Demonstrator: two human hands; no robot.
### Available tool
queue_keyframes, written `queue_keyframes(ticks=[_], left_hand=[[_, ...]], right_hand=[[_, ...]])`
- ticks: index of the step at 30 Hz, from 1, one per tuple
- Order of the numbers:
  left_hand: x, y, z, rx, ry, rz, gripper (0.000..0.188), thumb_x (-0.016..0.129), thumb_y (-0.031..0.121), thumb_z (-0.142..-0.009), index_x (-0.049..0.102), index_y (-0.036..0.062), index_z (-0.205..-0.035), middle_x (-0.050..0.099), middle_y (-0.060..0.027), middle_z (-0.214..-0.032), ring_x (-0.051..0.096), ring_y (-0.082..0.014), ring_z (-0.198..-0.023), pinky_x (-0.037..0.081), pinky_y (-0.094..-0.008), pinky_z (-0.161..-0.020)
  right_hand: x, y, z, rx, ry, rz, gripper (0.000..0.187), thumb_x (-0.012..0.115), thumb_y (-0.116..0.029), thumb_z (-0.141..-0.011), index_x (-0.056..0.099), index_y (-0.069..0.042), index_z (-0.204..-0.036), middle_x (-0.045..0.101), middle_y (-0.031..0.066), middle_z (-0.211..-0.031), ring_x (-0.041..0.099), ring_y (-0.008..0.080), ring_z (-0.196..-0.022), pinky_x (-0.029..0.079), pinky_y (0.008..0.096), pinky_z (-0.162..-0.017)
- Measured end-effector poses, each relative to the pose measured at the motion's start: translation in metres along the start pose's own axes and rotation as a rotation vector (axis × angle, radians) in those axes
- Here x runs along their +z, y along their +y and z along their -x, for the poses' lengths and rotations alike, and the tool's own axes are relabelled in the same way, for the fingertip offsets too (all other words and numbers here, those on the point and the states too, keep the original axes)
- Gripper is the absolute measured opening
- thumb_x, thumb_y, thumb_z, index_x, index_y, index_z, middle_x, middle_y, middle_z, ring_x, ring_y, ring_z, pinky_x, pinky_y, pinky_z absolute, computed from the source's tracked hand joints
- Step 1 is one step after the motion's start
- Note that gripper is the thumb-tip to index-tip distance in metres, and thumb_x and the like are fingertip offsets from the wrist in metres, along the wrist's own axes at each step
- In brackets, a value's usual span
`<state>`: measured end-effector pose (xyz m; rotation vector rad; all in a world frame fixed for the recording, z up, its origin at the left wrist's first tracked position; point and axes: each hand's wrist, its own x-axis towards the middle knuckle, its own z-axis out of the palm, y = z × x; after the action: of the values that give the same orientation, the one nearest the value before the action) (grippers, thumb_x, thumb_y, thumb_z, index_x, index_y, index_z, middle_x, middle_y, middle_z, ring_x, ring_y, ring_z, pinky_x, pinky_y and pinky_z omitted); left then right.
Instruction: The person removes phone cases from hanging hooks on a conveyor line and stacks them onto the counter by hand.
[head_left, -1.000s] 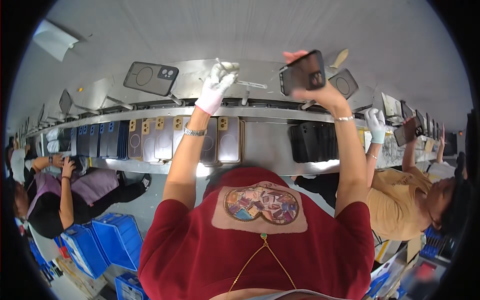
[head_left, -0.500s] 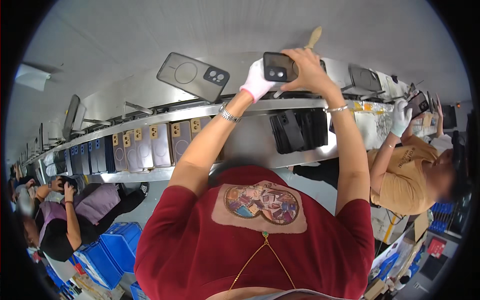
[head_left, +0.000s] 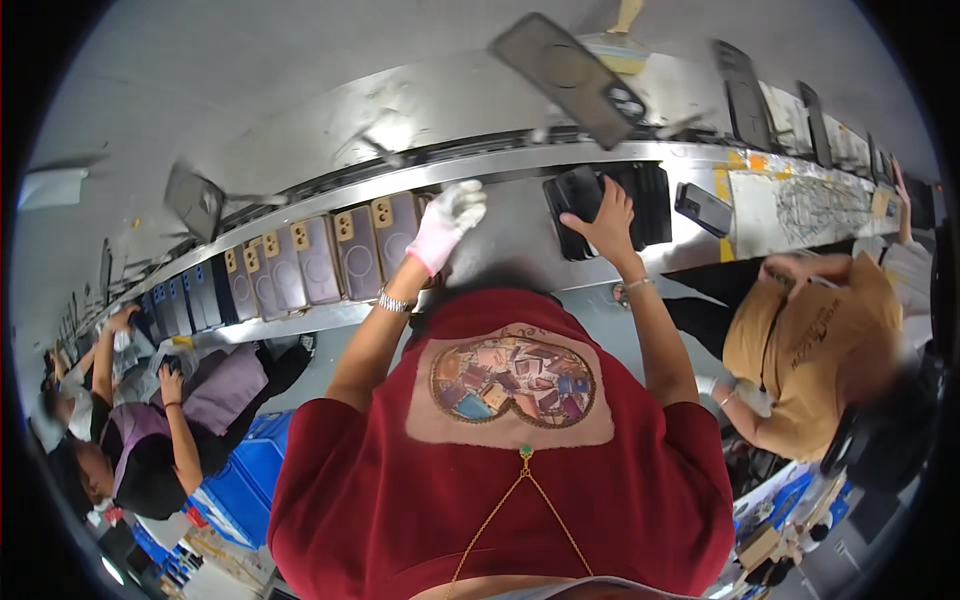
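My right hand [head_left: 606, 222] lies over the row of black phone cases [head_left: 655, 205] on the metal ledge. Its thumb and fingers are around a dark phone case [head_left: 576, 190] at the row's left end. My left hand [head_left: 452, 222], in a white glove with a pink cuff, is raised over the ledge with loosely curled fingers apart and nothing visible in them. Beside it stands a row of purple phone cases [head_left: 358, 250] with gold camera frames. Beyond my hands, a translucent dark phone case [head_left: 570, 78] sits tilted above the line, slightly blurred.
A brush [head_left: 625, 50] lies at the far side. Holders [head_left: 385, 140] jut from the line's track, some bearing cases. One dark case [head_left: 704, 208] lies to the right on the ledge. Co-workers sit at left and right; blue crates [head_left: 250, 480] stand behind left.
Both hands have come back from the line to the ledge and moved apart. The dark case they held is now out of the left hand. Cases on the line have shifted right.
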<state>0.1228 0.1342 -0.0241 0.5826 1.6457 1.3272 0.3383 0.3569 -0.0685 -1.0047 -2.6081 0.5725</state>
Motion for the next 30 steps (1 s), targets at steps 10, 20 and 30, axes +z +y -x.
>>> queue_keyframes(ticks=[10, 20, 30], left_hand=[[-0.119, -0.02, 0.115, 0.184, 0.564, 0.494, 0.041, 0.062, 0.006, -0.094, 0.048, -0.0015, -0.132, 0.062, -0.0106, -0.117, 0.062, -0.0197, -0.108, 0.051, -0.0321, -0.096], [-0.155, 0.064, 0.079, 0.488, 1.306, -0.36, 0.125, 0.091, 0.034, -0.06, 0.013, 0.0006, -0.151, 0.039, -0.022, -0.138, 0.033, -0.0322, -0.135, 0.031, -0.0431, -0.112], [-0.125, 0.091, 0.038, 0.655, 0.859, -0.059, 0.042, 0.05, 0.014, -0.099, 0.037, 0.0002, -0.136, 0.057, -0.0037, -0.087, 0.055, -0.011, -0.079, 0.051, -0.0295, -0.076]], right_hand=[[0.014, -0.006, 0.025, -0.01, -0.409, 0.048, 0.115, 0.085, -0.024, -0.058, 0.02, -0.016, -0.153, 0.045, 0.0251, -0.129, 0.044, 0.0429, -0.122, 0.036, 0.0547, -0.101], [-0.095, -0.147, 0.0, -0.086, -0.77, -0.714, 0.095, 0.089, -0.014, -0.061, 0.035, 0.003, -0.138, 0.052, 0.013, -0.128, 0.051, 0.023, -0.119, 0.038, 0.032, -0.104], [-0.157, -0.243, -0.104, -0.326, -0.366, -1.204, 0.087, 0.087, -0.005, -0.064, 0.043, -0.005, -0.139, 0.051, 0.0044, -0.134, 0.048, 0.0177, -0.127, 0.039, 0.0344, -0.107]])
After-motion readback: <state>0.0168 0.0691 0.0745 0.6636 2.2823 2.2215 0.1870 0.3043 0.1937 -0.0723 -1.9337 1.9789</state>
